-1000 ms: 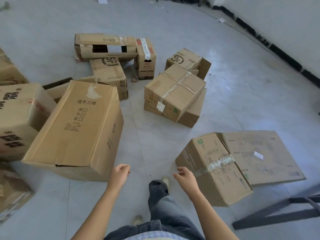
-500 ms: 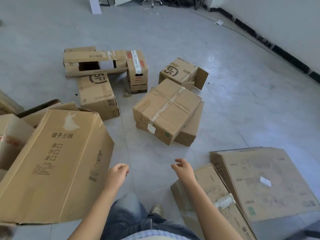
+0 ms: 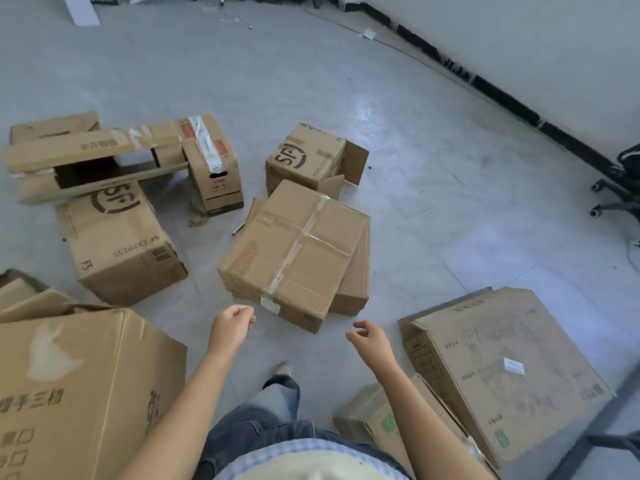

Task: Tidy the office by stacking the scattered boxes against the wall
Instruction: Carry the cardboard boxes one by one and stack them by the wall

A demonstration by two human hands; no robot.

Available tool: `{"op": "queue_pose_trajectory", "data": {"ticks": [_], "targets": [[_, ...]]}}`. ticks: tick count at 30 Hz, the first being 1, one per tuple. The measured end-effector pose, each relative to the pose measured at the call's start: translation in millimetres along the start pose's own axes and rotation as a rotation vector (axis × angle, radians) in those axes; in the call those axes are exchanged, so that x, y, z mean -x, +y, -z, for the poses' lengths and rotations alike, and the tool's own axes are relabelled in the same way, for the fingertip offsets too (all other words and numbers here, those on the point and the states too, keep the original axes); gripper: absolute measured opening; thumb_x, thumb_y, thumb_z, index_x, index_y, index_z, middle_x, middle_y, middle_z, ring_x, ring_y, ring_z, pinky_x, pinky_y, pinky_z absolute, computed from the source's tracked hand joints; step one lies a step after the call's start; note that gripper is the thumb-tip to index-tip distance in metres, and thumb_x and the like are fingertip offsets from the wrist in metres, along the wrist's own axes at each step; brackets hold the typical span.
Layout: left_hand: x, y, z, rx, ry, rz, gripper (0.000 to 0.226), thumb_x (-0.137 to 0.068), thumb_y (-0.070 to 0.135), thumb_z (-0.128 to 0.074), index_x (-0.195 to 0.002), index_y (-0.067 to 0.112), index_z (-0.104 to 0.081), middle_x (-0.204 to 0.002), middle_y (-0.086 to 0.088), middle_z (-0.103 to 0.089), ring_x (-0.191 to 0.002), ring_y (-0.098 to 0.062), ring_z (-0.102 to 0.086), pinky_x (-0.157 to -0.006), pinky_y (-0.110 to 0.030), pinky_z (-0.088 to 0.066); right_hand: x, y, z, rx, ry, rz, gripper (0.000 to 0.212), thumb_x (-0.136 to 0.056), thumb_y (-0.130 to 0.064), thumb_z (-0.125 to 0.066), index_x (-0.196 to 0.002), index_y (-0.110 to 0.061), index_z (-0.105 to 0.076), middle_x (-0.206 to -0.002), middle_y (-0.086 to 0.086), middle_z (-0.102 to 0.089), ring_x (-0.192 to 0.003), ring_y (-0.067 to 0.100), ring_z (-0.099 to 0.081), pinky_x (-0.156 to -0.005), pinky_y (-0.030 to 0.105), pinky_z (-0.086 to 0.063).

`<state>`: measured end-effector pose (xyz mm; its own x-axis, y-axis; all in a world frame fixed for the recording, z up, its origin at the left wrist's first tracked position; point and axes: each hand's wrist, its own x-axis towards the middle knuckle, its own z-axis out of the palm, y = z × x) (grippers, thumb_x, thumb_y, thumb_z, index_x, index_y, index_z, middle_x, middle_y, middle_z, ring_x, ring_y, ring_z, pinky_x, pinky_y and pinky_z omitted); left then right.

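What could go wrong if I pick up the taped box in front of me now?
1. The taped box lies tilted on a lower box, so lifting it may drag or shift that one.
2. Your left hand and right hand are both empty and apart from it; grabbing only the near edge could let it tip.
3. The large box and flat box crowd your feet, so you might trip carrying it to the wall.
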<state>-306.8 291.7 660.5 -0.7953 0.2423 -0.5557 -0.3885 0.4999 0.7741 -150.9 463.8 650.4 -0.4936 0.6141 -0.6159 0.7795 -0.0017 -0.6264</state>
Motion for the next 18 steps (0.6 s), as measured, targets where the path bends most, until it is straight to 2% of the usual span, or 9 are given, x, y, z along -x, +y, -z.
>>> {"op": "queue_pose_trajectory", "data": {"ticks": [2,4,8,12,18], "targets": [[-25.8,25.9,5.4,0.019,0.005,-0.022,0.019,-0.095,0.012,-0.046,-0.079,0.011,-0.056,-0.086,-0.009,-0.059,-0.088,-0.025,-0.053,-0.076,-0.03,-0.038,-16.2,-22.2,0.1,-0.015,0.03,-0.009,0.042,-0.093,-0.022,-0.051,-0.132,-0.009,-0.046,-0.112,0.006,-0.056,-0.086,0.014,-0.052,-0.073,0.025,-0.04],[-47.0,42.7,8.4,0.037,0.011,-0.035,0.024,-0.094,0.011,-0.046,-0.073,0.014,-0.055,-0.087,-0.01,-0.059,-0.085,-0.024,-0.053,-0.07,-0.029,-0.038,-29.2,-40.4,-0.6,-0.01,0.049,-0.01,0.041,-0.093,-0.021,-0.051,-0.131,-0.01,-0.046,-0.113,0.007,-0.057,-0.086,0.014,-0.052,-0.069,0.024,-0.041],[-72.1,47.2,4.1,0.06,-0.003,0.046,0.026,-0.094,0.01,-0.046,-0.069,0.015,-0.053,-0.08,-0.006,-0.059,-0.085,-0.024,-0.053,-0.062,-0.023,-0.036,-44.1,-56.8,-1.8,0.035,0.047,-0.045,0.041,-0.093,-0.021,-0.052,-0.131,-0.01,-0.046,-0.121,0.01,-0.057,-0.093,0.016,-0.053,-0.076,0.025,-0.04],[-84.2,42.0,-1.6,0.081,-0.04,0.119,0.024,-0.094,0.011,-0.046,-0.072,0.014,-0.053,-0.083,-0.008,-0.058,-0.084,-0.024,-0.052,-0.064,-0.026,-0.036,-57.9,-62.5,5.4,0.102,0.035,-0.08,0.041,-0.093,-0.021,-0.052,-0.131,-0.009,-0.046,-0.122,0.011,-0.057,-0.096,0.016,-0.052,-0.079,0.025,-0.041],[-111.5,55.7,4.2,0.183,0.078,0.156,0.025,-0.095,0.013,-0.046,-0.071,0.015,-0.053,-0.079,-0.004,-0.058,-0.086,-0.024,-0.053,-0.076,-0.03,-0.037,-102.4,-93.5,15.2,0.224,-0.027,-0.036,0.04,-0.092,-0.02,-0.053,-0.129,-0.008,-0.047,-0.123,0.012,-0.056,-0.095,0.016,-0.051,-0.082,0.027,-0.043]]}}
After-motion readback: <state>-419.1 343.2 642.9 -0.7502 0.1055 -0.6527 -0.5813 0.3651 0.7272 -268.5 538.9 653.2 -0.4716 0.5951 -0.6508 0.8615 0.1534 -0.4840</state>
